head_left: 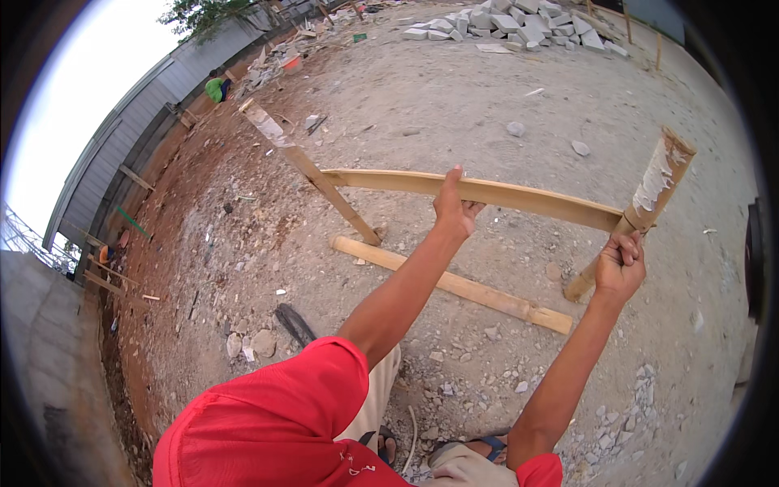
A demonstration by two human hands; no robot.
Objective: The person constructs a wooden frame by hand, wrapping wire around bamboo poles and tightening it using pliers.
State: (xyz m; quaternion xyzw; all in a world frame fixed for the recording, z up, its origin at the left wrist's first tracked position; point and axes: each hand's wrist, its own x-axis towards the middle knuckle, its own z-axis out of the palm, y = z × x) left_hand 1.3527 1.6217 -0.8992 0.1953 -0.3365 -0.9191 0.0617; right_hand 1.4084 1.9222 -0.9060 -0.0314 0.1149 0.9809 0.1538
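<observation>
Red shirt [260, 406] up front; left hand [457, 209] pinches the bamboo slat [544, 197]; right hand [621, 266] curls by the post [656, 183], can't tell around what; keep that slat snug.

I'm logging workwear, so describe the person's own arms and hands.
The left sleeve is red, short and loose, with a stitched hem; the right sleeve is red too, only partly in view. Forearms are bare. The left hand and right hand wear no gloves, and no watch or band shows on either wrist.
</observation>
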